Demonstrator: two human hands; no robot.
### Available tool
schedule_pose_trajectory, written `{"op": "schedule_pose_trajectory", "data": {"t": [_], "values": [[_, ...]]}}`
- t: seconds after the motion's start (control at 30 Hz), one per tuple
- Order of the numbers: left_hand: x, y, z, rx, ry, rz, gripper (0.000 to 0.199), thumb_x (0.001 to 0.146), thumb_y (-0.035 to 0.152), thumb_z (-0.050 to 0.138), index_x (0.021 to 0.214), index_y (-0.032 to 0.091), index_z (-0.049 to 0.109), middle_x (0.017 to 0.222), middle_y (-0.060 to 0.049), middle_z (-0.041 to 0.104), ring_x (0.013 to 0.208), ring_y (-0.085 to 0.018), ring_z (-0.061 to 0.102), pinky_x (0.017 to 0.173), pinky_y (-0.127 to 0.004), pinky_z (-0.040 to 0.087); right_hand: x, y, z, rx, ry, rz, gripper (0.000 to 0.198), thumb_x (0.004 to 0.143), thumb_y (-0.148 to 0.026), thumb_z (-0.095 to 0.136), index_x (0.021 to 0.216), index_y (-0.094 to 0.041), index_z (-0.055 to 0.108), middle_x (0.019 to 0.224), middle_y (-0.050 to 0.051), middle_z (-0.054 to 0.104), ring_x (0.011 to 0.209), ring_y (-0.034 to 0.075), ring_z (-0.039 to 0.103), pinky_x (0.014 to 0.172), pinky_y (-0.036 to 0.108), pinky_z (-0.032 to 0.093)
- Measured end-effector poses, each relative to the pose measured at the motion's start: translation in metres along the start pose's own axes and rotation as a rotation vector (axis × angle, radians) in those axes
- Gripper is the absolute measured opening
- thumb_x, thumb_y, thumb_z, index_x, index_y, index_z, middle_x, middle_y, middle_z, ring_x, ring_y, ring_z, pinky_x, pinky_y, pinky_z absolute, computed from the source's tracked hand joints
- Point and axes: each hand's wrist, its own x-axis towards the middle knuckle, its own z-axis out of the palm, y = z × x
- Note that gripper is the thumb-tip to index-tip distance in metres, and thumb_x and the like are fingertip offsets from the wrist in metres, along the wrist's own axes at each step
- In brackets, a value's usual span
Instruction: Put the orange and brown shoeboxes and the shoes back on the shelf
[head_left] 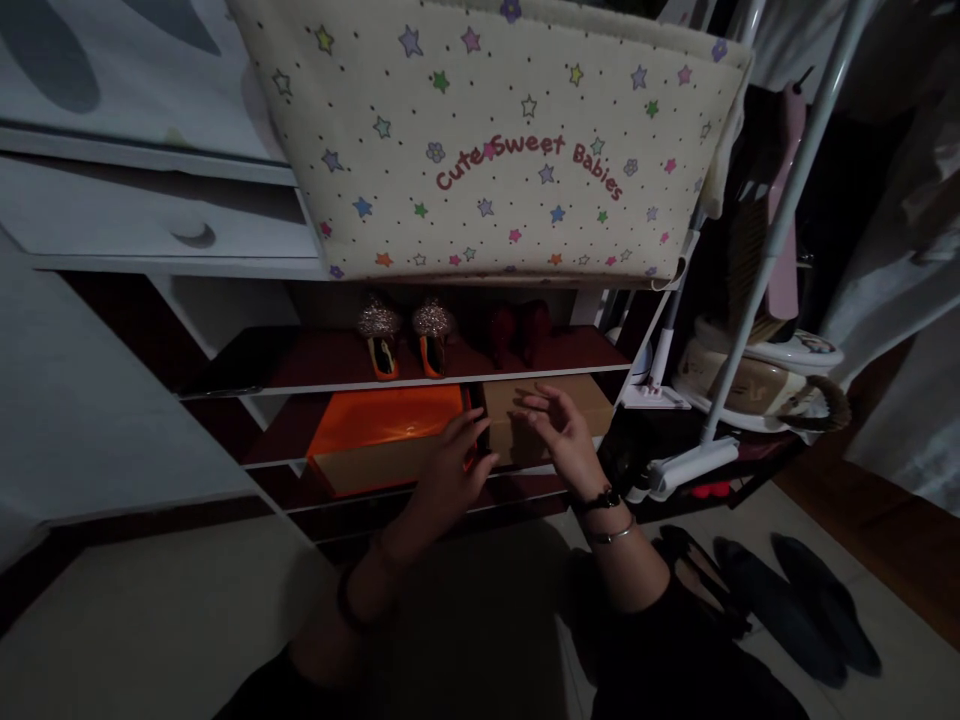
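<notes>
My left hand (pixel 456 462) is open, fingers apart, in front of the gap between two boxes on the middle shelf. Nothing shows in it. On its left lies an orange shoe box (pixel 390 415) with a tan front side. My right hand (pixel 561 432) is open too, fingers loosely curved, in front of a brown cardboard box (pixel 517 405). Whether its fingertips touch that box I cannot tell. On the shelf above stand glittery high heels (pixel 431 325) with shiny golden heels. A pair of dark red heels (pixel 517 330) stands to their right.
A cream storage bag (pixel 495 130) with stars and lettering overhangs the shoe rack (pixel 300 360). Mops with pale poles (pixel 787 200) and a pink-handled brush (pixel 784 210) stand at right. Dark slippers (pixel 780 605) lie on the floor. A white drawer (pixel 150 215) is at left.
</notes>
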Motion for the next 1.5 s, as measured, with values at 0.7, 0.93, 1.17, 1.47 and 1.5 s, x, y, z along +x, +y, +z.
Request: {"op": "schedule_pose_trajectory", "data": {"t": [0.7, 0.93, 1.17, 1.47, 1.5], "values": [[0.000, 0.067, -0.032, -1.418, -0.008, -0.289, 0.111, 0.081, 0.015, 0.081, 0.166, 0.044, 0.017, 0.071, 0.010, 0.045, 0.056, -0.006, 0.039, 0.059, -0.020, 0.039, -0.039, -0.027, 0.053, 0.600, -0.293, 0.163, 0.097, 0.077, -0.008, 0.076, 0.157, -0.045, 0.036, 0.064, -0.014, 0.034, 0.050, 0.007, 0.017, 0.047, 0.017, 0.022], [-0.009, 0.081, -0.047, -1.399, -0.102, -0.121, 0.125, 0.082, 0.015, 0.081, 0.164, 0.056, -0.003, 0.071, 0.009, 0.042, 0.059, -0.009, 0.041, 0.062, -0.023, 0.043, -0.049, -0.042, 0.062, 0.497, -0.402, 0.052, 0.121, 0.077, -0.016, 0.081, 0.165, -0.051, 0.006, 0.063, -0.015, 0.035, 0.049, 0.008, 0.019, 0.045, 0.017, 0.024], [-0.022, 0.096, -0.066, -1.384, -0.248, 0.111, 0.098, 0.089, 0.009, 0.068, 0.154, 0.069, 0.027, 0.069, 0.008, 0.039, 0.053, -0.008, 0.033, 0.057, -0.021, 0.043, -0.068, -0.052, 0.058, 0.490, -0.462, 0.032, 0.119, 0.072, -0.018, 0.086, 0.161, -0.058, 0.018, 0.065, -0.013, 0.041, 0.048, 0.008, 0.024, 0.044, 0.020, 0.032], [-0.026, 0.092, -0.067, -1.412, -0.329, 0.170, 0.097, 0.089, 0.010, 0.068, 0.152, 0.070, 0.027, 0.066, 0.009, 0.037, 0.049, -0.007, 0.029, 0.054, -0.019, 0.042, -0.068, -0.037, 0.054, 0.518, -0.628, -0.016, 0.120, 0.074, -0.019, 0.086, 0.162, -0.057, 0.015, 0.056, -0.016, 0.032, 0.044, 0.008, 0.018, 0.043, 0.020, 0.032], [-0.027, 0.092, -0.067, -1.412, -0.332, 0.164, 0.097, 0.089, 0.010, 0.068, 0.152, 0.071, 0.026, 0.067, 0.009, 0.037, 0.050, -0.007, 0.029, 0.055, -0.019, 0.042, -0.068, -0.038, 0.055, 0.520, -0.628, -0.020, 0.121, 0.075, -0.018, 0.086, 0.163, -0.057, 0.013, 0.056, -0.016, 0.032, 0.044, 0.007, 0.017, 0.043, 0.020, 0.032]]}}
